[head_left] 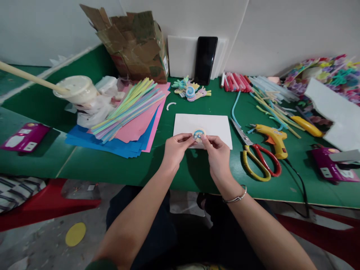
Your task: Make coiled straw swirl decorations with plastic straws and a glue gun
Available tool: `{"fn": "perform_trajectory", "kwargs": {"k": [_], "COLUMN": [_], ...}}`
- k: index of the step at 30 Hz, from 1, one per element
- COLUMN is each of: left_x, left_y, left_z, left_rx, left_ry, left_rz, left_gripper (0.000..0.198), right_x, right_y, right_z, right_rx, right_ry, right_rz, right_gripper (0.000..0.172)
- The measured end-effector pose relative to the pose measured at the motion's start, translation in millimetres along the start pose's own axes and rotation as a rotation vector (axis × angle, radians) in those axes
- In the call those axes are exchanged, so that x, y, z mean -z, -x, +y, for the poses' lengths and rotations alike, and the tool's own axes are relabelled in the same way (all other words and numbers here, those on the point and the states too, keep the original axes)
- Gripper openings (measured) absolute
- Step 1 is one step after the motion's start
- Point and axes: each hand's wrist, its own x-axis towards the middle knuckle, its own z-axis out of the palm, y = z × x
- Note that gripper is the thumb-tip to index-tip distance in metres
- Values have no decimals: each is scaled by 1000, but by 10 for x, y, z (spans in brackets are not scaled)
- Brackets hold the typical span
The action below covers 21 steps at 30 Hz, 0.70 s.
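Observation:
Between my fingertips is a small curved craft piece (199, 132), banded in cream and blue like a little rainbow, perhaps of bent pipe cleaner. My left hand (177, 148) pinches its left side, and my right hand (217, 152) pinches its right side. Both hands are closed, with the fingertips covering part of the piece. Just beyond and below it lies a white board (202, 122) on the green table. Farther back sits a cluster of finished pastel pipe cleaner shapes (190, 90), one a blue spiral. A short white curved strip (171, 105) lies to the left.
Pastel pipe cleaners (129, 108) lie on pink and blue sheets (112, 144) at left. Scissors (255, 157) and a yellow glue gun (271, 138) with a trailing cord are at right. A black phone (206, 60) leans against the back; a cardboard box (135, 45) stands back left.

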Motion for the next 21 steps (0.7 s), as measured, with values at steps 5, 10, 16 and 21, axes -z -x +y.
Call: {"fn": "perform_trajectory", "kwargs": {"k": [5,10,16,21], "left_x": [22,38,56,61], "left_y": [-11,-25,-23,-17], "left_z": [40,42,53,68], "left_rx": [7,-2,-6,-14], "left_ry": [-47,-61,-103,-126], "left_rz": [3,12,11,5], "left_gripper": [20,18,19,17], "right_x": [19,29,58,77], "right_y": [-14,-18,-33,-52], "right_z": [-13,-13,-38,-58], "right_rx": [-15,-20,-20,-23], "right_ry": [14,22,70,102], "right_rz": [-20,-41,-96,-131], "right_gripper": [22,22,20,20]}}
